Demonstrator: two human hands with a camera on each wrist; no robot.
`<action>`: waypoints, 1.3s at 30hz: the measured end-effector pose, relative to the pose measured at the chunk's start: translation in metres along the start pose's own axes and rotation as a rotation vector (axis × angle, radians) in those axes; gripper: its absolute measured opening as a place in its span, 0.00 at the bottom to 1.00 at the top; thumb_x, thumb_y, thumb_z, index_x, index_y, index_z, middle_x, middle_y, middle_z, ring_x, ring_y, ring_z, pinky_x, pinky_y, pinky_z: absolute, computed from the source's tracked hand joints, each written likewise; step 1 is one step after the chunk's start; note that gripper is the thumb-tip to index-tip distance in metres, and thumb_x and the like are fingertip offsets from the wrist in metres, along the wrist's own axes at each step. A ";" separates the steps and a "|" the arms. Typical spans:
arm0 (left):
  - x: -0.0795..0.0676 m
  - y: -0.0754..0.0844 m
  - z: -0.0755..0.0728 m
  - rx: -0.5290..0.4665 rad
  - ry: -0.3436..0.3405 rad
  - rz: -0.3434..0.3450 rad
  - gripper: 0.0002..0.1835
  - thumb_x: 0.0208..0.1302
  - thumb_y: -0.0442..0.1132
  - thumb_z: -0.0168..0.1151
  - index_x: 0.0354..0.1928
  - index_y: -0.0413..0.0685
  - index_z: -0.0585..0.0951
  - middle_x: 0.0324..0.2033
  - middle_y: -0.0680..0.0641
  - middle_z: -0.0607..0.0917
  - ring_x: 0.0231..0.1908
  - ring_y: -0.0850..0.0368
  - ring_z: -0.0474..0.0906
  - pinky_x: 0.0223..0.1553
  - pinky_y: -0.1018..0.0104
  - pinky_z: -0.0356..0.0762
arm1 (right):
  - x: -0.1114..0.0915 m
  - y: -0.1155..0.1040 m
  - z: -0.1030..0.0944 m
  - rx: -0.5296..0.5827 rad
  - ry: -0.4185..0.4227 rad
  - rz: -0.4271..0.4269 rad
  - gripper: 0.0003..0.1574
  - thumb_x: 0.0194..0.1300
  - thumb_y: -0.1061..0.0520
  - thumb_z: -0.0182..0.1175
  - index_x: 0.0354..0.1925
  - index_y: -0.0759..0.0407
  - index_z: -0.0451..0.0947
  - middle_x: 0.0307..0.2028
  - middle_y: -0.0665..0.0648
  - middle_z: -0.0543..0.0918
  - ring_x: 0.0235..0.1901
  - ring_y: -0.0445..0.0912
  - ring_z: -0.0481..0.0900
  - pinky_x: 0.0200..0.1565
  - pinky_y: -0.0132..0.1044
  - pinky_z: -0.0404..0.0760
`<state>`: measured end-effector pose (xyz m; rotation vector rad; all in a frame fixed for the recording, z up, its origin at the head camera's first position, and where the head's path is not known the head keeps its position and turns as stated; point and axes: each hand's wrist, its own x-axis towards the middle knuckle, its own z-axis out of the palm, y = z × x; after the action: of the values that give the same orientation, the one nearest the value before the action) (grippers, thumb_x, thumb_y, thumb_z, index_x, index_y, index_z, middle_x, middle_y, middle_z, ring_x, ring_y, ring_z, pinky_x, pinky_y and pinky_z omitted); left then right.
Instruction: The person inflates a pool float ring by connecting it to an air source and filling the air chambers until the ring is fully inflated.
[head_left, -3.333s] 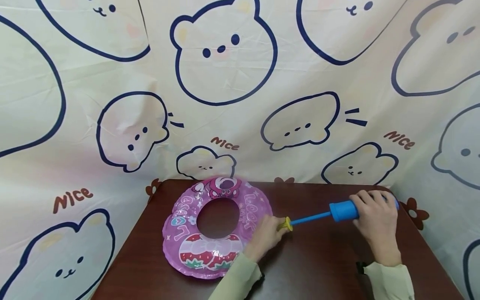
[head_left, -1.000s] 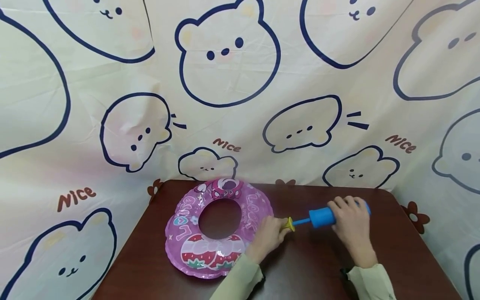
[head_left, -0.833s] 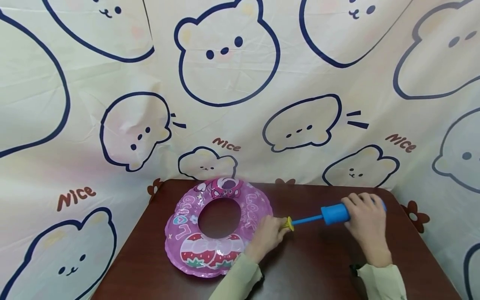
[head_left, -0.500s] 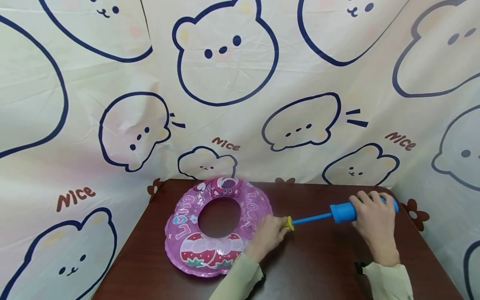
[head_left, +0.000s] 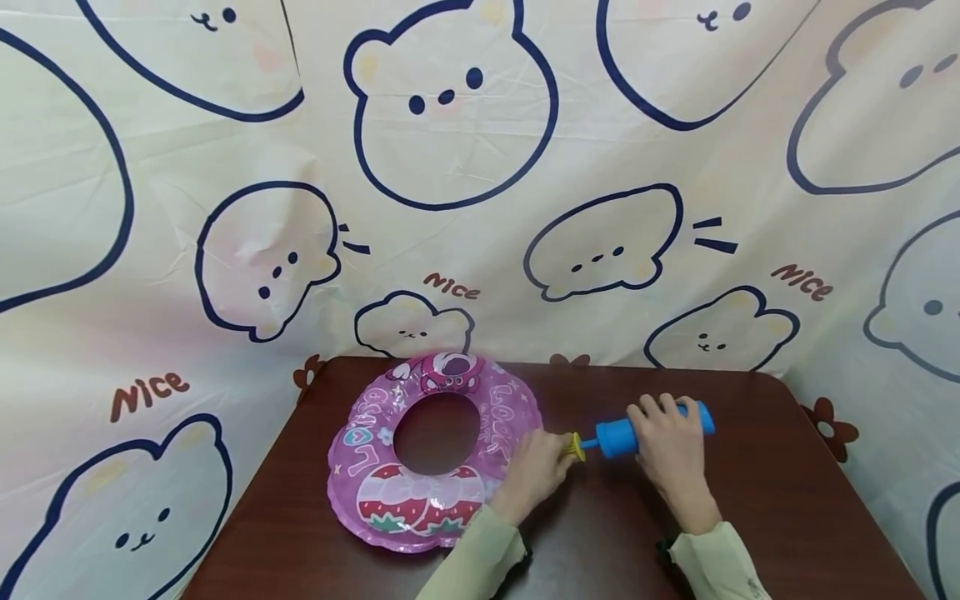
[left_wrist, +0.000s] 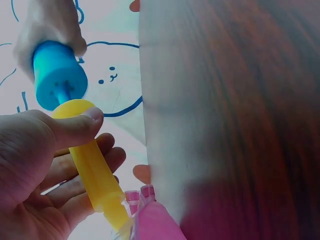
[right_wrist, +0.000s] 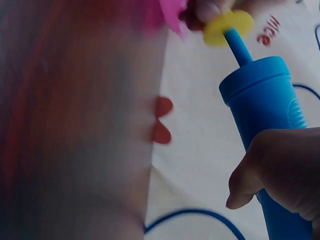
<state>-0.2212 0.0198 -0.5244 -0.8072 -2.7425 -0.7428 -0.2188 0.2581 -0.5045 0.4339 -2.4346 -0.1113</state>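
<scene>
A pink-purple inflatable swim ring [head_left: 375, 467] with strawberry prints lies at the left of the table. Beside its right edge, my left hand [head_left: 534, 473] holds the yellow nozzle [left_wrist: 95, 172] of a hand pump between thumb and fingers. The nozzle's narrow end meets the ring's clear valve [left_wrist: 131, 227] in the left wrist view; how deep it sits I cannot tell. My right hand [head_left: 671, 450] grips the pump's blue barrel [head_left: 617, 438], fingers wrapped over it. Only a short length of blue rod [right_wrist: 239, 48] shows between barrel and yellow flange.
Under everything is a dark brown wooden table [head_left: 622, 533]. Behind it and at both sides hangs a pale cloth [head_left: 480, 250] with cartoon bear outlines, close to the table's far edge.
The right hand has slid the blue barrel out to the right and then back left toward the nozzle, so less rod shows. My left hand and the ring stay nearly still.
</scene>
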 end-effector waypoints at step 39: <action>-0.002 0.004 0.007 0.218 0.087 0.108 0.08 0.67 0.46 0.77 0.35 0.51 0.88 0.24 0.54 0.87 0.22 0.60 0.77 0.27 0.71 0.77 | -0.007 -0.006 0.014 0.024 -0.010 -0.026 0.42 0.28 0.50 0.92 0.44 0.60 0.85 0.42 0.61 0.86 0.46 0.60 0.79 0.52 0.63 0.78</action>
<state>-0.2174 0.0255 -0.5289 -0.8451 -2.6204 -0.4374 -0.2212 0.2545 -0.5208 0.4765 -2.4425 -0.0963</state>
